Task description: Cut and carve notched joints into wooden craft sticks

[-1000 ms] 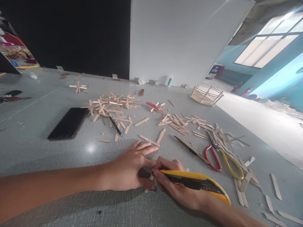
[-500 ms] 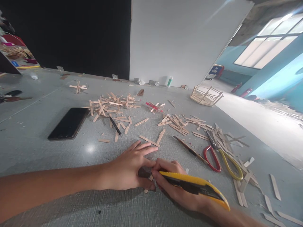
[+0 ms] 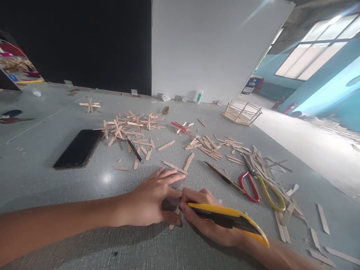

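Yellow and black, the utility knife (image 3: 229, 219) is gripped in our right hand (image 3: 204, 213); left of the knife, our left hand (image 3: 157, 198) pins a wooden stick (image 3: 172, 226) on the table (image 3: 84, 243). Right of the knife lie scissors (image 3: 258, 182).

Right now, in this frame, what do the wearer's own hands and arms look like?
The left hand and right hand show no gloves or rings on their visible parts. The left forearm and right forearm are uncovered up to the picture's edge, with no sleeve, watch or bracelet showing.
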`<state>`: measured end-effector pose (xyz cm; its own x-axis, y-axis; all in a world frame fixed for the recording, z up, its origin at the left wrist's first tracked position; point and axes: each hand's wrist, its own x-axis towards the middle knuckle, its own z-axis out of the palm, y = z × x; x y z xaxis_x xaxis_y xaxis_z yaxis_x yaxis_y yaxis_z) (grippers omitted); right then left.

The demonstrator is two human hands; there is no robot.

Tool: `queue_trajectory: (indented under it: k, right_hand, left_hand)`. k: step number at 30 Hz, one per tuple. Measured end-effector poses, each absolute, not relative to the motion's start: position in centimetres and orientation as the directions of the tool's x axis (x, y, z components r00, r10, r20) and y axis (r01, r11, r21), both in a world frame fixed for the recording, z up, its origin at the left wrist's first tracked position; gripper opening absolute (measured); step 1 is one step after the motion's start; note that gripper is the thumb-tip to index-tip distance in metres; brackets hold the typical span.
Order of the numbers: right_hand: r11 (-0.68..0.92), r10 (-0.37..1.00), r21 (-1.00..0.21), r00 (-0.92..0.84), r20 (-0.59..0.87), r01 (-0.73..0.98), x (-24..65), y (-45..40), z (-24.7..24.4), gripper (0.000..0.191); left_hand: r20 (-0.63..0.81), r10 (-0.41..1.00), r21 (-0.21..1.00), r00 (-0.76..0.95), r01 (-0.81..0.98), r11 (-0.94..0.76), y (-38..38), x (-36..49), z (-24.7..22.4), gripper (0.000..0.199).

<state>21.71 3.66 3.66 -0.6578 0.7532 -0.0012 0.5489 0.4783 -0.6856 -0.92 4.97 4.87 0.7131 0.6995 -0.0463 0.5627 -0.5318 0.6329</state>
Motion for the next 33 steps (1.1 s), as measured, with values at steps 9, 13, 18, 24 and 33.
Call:
queue_trajectory:
  k: [9, 13, 18, 24, 33]
  right_hand:
    - [0.31, 0.763, -0.783, -0.632, -0.133, 0.539, 21.5, 3.7, 4.8, 0.035]
    - [0.322, 0.761, -0.779, -0.636, -0.125, 0.538, 21.7, 3.7, 4.4, 0.033]
    - [0.334, 0.794, -0.734, -0.596, -0.12, 0.592, 21.6, 3.5, 3.8, 0.032]
    - [0.456, 0.775, -0.686, -0.632, -0.008, 0.568, 21.5, 3.4, 3.6, 0.032]
    - [0.44, 0.768, -0.678, -0.638, -0.056, 0.589, 21.5, 3.6, 4.0, 0.034]
  left_hand:
    - [-0.039, 0.71, 0.609, 0.703, 0.58, -0.541, 4.8, -0.7, 4.4, 0.051]
    - [-0.054, 0.71, 0.613, 0.702, 0.585, -0.531, 4.8, -0.8, 4.6, 0.049]
    - [-0.062, 0.713, 0.619, 0.698, 0.587, -0.522, 4.8, -0.8, 4.6, 0.054]
    - [-0.063, 0.705, 0.627, 0.707, 0.577, -0.523, 4.8, -0.8, 4.8, 0.042]
    - [-0.045, 0.701, 0.605, 0.712, 0.578, -0.548, 4.9, -0.7, 4.7, 0.048]
